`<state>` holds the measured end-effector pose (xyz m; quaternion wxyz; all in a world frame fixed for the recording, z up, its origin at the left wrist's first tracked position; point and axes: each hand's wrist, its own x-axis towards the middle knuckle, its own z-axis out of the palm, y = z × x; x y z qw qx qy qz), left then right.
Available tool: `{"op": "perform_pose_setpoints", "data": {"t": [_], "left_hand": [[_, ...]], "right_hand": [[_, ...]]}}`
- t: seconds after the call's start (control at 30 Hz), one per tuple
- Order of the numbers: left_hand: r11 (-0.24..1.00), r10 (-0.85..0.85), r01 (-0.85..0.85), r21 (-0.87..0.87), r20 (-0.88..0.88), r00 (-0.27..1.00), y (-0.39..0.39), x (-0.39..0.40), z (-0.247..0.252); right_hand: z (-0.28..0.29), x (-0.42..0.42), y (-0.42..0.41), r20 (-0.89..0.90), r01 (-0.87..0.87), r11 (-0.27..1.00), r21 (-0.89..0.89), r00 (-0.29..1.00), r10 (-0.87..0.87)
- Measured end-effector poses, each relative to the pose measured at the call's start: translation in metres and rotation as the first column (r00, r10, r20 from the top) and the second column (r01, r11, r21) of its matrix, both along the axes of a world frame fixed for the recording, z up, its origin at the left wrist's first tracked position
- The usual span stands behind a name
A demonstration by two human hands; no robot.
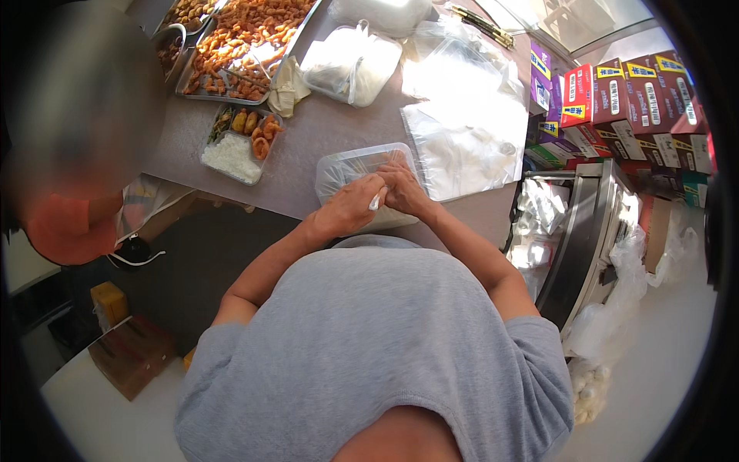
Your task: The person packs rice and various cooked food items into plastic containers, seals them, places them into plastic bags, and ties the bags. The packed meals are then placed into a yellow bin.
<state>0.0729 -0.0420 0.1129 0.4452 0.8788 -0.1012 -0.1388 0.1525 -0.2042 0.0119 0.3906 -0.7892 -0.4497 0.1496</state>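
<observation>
Both my hands meet over a clear plastic bag round a rectangular plastic meal container (346, 159) at the table's near edge. My left hand (348, 202) is closed on a gathered, twisted end of the bag, a bit of which sticks out beside the fingers. Touching it, my right hand (404, 187) has bent fingers on the bag by the knot area; its exact grip is hidden. Flat clear plastic bags (462, 156) lie stacked just to the right. An open compartment tray (245, 144) of rice, greens and fried pieces sits to the left.
A metal tray (222, 97) of fried food stands at the back left, beside a crumpled cloth (287, 89). Bagged containers (353, 66) stand behind my hands. Chopsticks (482, 26) lie at the far right. Printed cartons (623, 98) and an open drawer (545, 231) are at right; another person is at left.
</observation>
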Motion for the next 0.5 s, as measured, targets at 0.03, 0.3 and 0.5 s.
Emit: {"op": "perform_pose_setpoints", "data": {"t": [0.03,0.3,0.5], "left_hand": [[0.993,0.061,-0.071,0.094,0.105,0.993,-0.004,-0.008,0.001],[0.982,0.189,-0.164,-0.095,0.567,0.802,-0.005,-0.021,-0.038],[0.945,0.316,-0.233,-0.229,0.466,0.827,-0.002,-0.01,-0.032]], "right_hand": [[0.004,0.002,0.004,-0.03,0.005,1.0,0.01,1.0,-0.004],[0.054,0.017,-0.013,-0.909,0.001,0.998,0.055,0.413,0.05],[0.055,0.002,-0.005,-0.923,0.267,0.963,-0.047,0.357,-0.144]]}}
